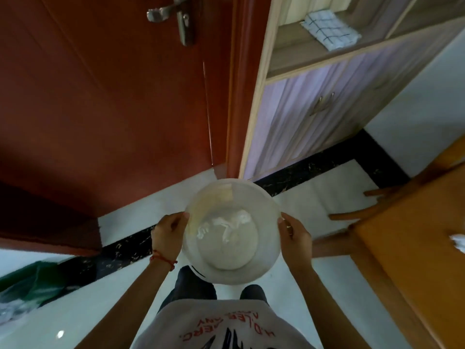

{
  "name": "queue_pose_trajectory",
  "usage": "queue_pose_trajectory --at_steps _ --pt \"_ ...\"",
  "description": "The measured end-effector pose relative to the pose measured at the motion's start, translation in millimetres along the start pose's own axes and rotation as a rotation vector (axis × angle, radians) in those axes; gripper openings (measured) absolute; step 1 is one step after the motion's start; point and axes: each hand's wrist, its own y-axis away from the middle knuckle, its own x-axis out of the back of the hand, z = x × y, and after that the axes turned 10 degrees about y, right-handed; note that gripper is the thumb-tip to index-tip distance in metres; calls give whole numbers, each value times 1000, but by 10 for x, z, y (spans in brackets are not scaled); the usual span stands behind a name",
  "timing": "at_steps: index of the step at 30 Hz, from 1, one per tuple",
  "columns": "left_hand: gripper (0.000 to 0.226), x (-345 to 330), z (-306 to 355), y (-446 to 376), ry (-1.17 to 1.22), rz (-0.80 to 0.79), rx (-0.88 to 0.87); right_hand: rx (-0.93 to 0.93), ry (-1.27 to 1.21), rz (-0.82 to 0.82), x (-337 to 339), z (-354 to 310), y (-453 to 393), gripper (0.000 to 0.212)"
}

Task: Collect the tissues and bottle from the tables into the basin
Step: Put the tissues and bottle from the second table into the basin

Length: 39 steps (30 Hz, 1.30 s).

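Observation:
I carry a round translucent white basin (264, 197) in front of my waist, above the floor. My left hand (168, 231) grips its left rim and my right hand (294, 234) grips its right rim, fingers curled over the edge. Inside the basin I see only pale reflections on its bottom. A crumpled white tissue (458, 240) lies on the orange wooden table (407, 248) at the right edge of the head view. No bottle is visible.
A red-brown door (105, 102) with a metal handle (173, 16) stands ahead on the left. A lilac cabinet (314, 117) with an open shelf holding a checked cloth (329, 28) is ahead on the right. A green bag (32, 285) lies on the floor at left.

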Motion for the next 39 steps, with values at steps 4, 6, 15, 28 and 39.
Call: queue_pose_trajectory --at_steps 4,6,15,28,39 --pt "22 -16 153 -527 -62 -123 -86 -118 -66 95 -69 -246 -54 29" --pt "21 -93 220 -734 -59 -207 -130 -140 -88 171 -65 -296 -62 27" --pt "61 -829 674 -1215 80 -536 -168 -295 -130 383 164 -154 -167 26" --pt "17 -2214 1503 -1434 42 -685 -306 -415 -161 532 693 462 -1005 24" --pt "24 -3288 1991 -1697 -98 -793 -368 -564 -156 672 1037 777 -1540 23"
